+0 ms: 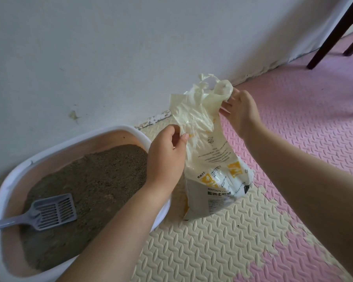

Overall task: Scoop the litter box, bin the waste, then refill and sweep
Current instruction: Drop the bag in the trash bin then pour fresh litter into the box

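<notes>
Head view: both hands pinch the crumpled top of a cream-and-yellow plastic litter bag (pixel 214 159) standing on the foam mat, left hand (pixel 167 153) lower, right hand (pixel 240 110) higher, beside the white litter box (pixel 14 176).

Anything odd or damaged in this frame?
Two things. The torn, ragged top of the cream plastic cat litter bag, held open by the left hand and right hand. And the white wall's base beside the white oval litter box, where paint is chipped and flaking.
</notes>
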`<action>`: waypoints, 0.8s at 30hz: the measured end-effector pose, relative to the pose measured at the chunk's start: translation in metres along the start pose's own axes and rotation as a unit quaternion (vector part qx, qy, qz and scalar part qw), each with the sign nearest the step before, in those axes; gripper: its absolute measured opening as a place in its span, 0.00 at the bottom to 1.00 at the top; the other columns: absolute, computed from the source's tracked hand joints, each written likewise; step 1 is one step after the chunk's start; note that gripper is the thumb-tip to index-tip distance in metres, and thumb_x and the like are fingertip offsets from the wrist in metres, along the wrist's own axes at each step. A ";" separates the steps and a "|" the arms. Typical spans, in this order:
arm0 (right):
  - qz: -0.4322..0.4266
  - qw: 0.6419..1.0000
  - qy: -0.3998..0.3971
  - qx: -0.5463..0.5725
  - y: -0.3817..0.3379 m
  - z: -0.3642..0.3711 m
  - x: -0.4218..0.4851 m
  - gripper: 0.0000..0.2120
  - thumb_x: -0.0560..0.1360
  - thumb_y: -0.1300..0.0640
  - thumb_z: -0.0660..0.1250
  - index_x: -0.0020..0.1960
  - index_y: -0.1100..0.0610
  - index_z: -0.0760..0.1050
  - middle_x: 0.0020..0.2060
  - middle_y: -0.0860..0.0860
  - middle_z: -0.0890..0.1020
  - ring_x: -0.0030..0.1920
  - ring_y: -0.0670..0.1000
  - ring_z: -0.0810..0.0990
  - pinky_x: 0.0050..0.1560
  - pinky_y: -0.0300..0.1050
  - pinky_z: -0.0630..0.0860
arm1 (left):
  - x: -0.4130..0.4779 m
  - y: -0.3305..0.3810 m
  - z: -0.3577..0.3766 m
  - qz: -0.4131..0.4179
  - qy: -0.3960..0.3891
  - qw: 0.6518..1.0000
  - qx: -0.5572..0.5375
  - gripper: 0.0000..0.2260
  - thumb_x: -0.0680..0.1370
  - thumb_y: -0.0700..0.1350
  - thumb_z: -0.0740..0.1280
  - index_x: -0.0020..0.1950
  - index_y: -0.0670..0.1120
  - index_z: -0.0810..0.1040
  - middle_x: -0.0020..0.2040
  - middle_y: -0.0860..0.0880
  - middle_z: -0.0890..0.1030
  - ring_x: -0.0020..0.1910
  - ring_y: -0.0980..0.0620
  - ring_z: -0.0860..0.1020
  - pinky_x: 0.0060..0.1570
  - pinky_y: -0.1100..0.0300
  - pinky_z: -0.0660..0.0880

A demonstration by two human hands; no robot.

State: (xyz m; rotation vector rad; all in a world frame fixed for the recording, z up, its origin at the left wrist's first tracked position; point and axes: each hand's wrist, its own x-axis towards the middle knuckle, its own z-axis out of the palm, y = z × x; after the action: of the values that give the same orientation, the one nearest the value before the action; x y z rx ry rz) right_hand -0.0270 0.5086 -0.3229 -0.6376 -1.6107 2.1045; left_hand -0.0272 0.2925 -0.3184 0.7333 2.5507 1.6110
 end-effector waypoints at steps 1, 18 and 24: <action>-0.004 1.000 -0.014 -0.015 0.002 -0.001 0.001 0.20 0.76 0.58 0.53 0.65 0.57 0.72 0.60 0.57 0.79 0.60 0.56 0.77 0.68 0.57 0.68 | 0.000 0.000 0.000 0.001 -0.001 1.000 0.002 0.15 0.79 0.45 0.65 0.35 0.52 0.66 0.29 0.55 0.69 0.28 0.56 0.68 0.31 0.62 0.62; -0.140 0.963 -0.008 -0.228 0.002 -0.003 -0.010 0.31 0.69 0.60 0.75 0.67 0.49 0.67 0.58 0.51 0.78 0.49 0.47 0.83 0.50 0.44 0.81 | -0.001 -0.002 -0.003 -0.008 0.008 1.000 0.004 0.15 0.79 0.46 0.65 0.34 0.53 0.66 0.28 0.57 0.69 0.27 0.60 0.68 0.29 0.69 0.61; -0.194 0.939 0.062 -0.277 -0.001 0.005 -0.021 0.21 0.66 0.57 0.76 0.50 0.39 0.71 0.46 0.55 0.80 0.43 0.55 0.80 0.42 0.52 0.81 | 0.004 -0.002 -0.003 -0.002 0.045 0.999 -0.005 0.13 0.79 0.45 0.65 0.35 0.45 0.69 0.29 0.52 0.70 0.28 0.56 0.66 0.29 0.65 0.63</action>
State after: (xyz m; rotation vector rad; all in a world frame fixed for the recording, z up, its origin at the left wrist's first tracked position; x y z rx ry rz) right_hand -0.0127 0.4926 -0.3190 -0.5453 -2.0664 1.3050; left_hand -0.0324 0.2908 -0.3177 0.6708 2.5998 1.6920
